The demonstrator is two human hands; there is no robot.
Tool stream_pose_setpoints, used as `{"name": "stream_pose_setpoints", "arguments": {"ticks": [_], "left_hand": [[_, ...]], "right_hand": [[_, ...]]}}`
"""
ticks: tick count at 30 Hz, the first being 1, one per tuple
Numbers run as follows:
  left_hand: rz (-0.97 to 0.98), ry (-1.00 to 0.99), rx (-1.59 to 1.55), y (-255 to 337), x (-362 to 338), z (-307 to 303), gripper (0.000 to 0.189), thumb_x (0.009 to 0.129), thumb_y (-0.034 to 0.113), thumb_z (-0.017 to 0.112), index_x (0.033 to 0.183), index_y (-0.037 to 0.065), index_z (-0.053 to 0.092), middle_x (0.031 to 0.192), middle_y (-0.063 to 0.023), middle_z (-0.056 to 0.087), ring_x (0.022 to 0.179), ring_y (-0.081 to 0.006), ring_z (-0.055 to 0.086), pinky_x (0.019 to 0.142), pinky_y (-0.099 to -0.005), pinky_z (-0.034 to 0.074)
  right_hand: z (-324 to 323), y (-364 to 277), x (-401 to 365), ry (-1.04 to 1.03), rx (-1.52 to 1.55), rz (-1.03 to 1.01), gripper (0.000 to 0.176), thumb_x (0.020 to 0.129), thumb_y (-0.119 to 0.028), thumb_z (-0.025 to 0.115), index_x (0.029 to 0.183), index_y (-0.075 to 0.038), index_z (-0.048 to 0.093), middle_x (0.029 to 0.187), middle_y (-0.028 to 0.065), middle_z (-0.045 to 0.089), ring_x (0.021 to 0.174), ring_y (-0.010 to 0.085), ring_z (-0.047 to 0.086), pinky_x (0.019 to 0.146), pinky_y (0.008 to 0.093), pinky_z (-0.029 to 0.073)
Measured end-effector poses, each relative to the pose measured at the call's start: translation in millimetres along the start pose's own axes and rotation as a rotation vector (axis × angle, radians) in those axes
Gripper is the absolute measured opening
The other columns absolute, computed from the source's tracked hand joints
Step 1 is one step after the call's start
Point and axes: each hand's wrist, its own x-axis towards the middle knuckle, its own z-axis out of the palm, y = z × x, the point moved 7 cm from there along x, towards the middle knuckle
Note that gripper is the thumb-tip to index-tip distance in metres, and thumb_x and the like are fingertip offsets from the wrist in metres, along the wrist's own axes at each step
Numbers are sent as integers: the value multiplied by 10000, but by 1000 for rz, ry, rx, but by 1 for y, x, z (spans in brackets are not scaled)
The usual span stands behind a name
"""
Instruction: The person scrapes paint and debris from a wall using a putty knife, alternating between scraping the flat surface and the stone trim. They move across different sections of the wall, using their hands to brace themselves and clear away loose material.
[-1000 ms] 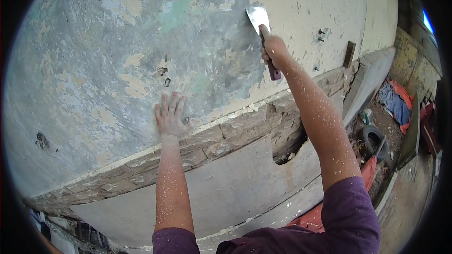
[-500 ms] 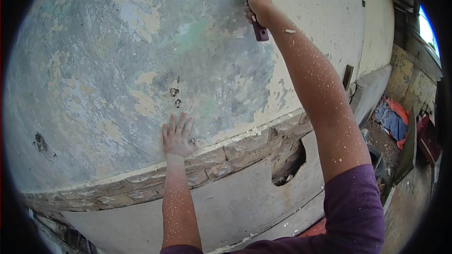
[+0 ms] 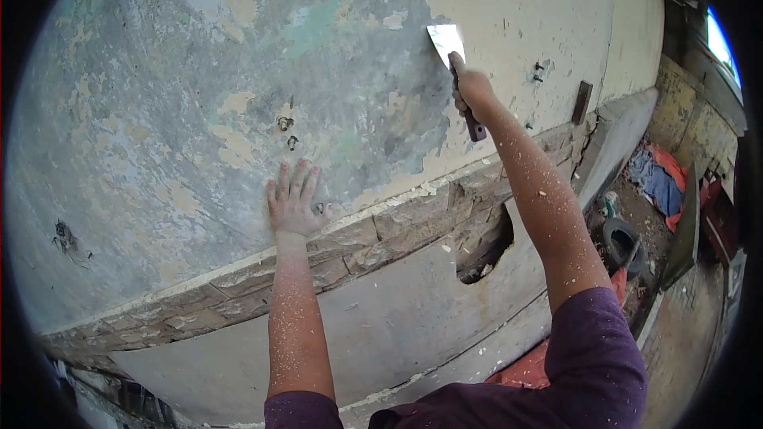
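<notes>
My right hand (image 3: 475,94) is wrapped round the dark handle of a putty knife (image 3: 447,41). Its wide, shiny metal blade points up and left, at the border where cream paint (image 3: 517,8) meets the bare grey-green patch of the wall (image 3: 358,87). Lower on the same wall, my left hand (image 3: 292,205) lies flat with its fingers spread, holding nothing. Just above those fingertips, small metal fittings (image 3: 284,123) stick out of the wall. Pale paint flakes speckle both forearms.
A stone ledge (image 3: 342,258) runs under the painted wall, with a broken hole (image 3: 486,250) in the panel below it. To the right lie a tyre (image 3: 624,242), blue and red cloth (image 3: 658,183) and leaning boards (image 3: 687,242). Bolts (image 3: 538,71) protrude from the cream paint.
My right hand has brought the putty knife down and to the right, from the top of the view. My left hand stays flat on the wall; the view has shifted slightly.
</notes>
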Motion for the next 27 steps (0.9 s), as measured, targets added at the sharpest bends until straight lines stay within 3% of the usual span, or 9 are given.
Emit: {"name": "stream_pose_setpoints", "arguments": {"ticks": [3,6,11,13,18,20,24,25,27], "left_hand": [[5,21,11,-2,2,-1,834,686,494,621,1443,317,319,1558,63,167,1447,-240,76,1148,-511,81],[13,31,35,-1,-1,2,833,683,489,619,1441,307,326,1553,63,190,1444,-252,107,1146,-510,89],[34,182,44,-1,1,-3,819,673,481,620,1426,300,355,1526,48,275,1430,-270,174,1127,-536,133],[11,129,38,1,1,-6,813,671,479,620,1421,299,364,1523,46,282,1430,-269,175,1124,-539,137],[18,158,10,1,2,-5,827,645,424,639,1417,280,380,1531,24,271,1438,-277,146,1128,-538,117],[1,93,36,0,-1,-2,831,646,425,639,1420,284,373,1533,25,267,1439,-276,143,1130,-535,111],[-11,93,51,-1,3,0,841,652,426,638,1431,293,353,1541,26,248,1440,-273,139,1133,-526,102],[-2,84,53,-2,2,-1,841,652,426,638,1431,293,353,1541,26,248,1440,-273,139,1133,-526,102],[26,158,47,2,3,-6,843,656,427,636,1437,294,345,1547,22,236,1440,-278,137,1132,-524,108]], "right_hand": [[17,155,-60,-14,165,265,500,905,-522,545,640,-111,439,502,-5,403,370,124,369,360,287,304],[42,221,-83,59,285,315,464,918,-500,541,703,-97,455,536,0,398,387,127,385,356,283,289],[32,203,-69,31,262,279,526,909,-568,504,661,-112,415,498,-6,366,376,130,370,373,300,312],[31,148,-50,3,310,288,555,901,-609,475,680,-104,418,499,0,372,372,135,364,386,310,328],[5,-14,34,20,419,-80,466,958,-511,407,737,-101,400,544,4,401,417,125,383,430,314,370],[-22,-46,81,106,397,-25,300,953,-270,287,727,-126,420,525,22,413,371,149,358,384,352,344],[-18,-8,55,35,279,-28,295,960,-293,270,730,-136,370,516,-1,354,370,128,324,386,334,339],[-8,27,29,-12,265,-35,480,949,-528,409,729,-102,412,544,3,408,415,124,390,431,308,371],[9,111,-23,11,237,206,541,898,-578,494,665,-92,448,503,15,416,376,145,399,390,319,374]]}}
